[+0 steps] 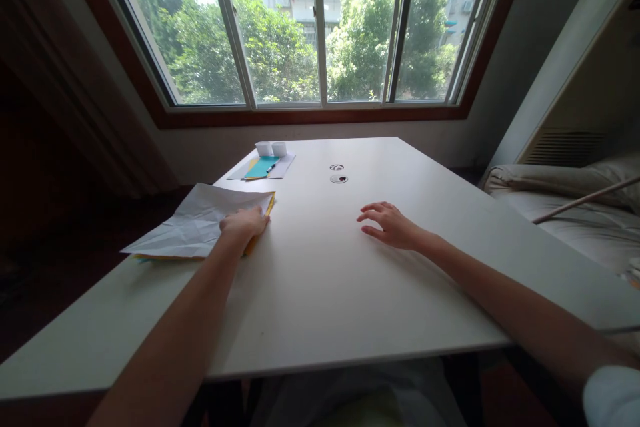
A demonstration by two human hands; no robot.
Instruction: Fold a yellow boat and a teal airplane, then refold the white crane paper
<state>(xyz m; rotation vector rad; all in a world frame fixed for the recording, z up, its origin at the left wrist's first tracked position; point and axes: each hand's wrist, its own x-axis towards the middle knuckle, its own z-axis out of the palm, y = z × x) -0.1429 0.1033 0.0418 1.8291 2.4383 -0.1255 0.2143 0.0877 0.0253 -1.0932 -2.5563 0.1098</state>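
Left hand (243, 222): lies palm down, fingers flat and gripping nothing, on the near right corner of a creased white paper sheet (195, 227).
Sheet: tops a stack of coloured paper at the white tabletop (320, 280) left edge, stretching left and away from the fingers.
Right hand (389, 223): open, fingers spread, resting on bare tabletop, well apart from the sheet.
Nearer hand: left.

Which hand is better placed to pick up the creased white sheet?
Left. The left hand already rests on the edge of the creased white sheet atop the yellow paper; the right hand lies on the bare table, apart from it.
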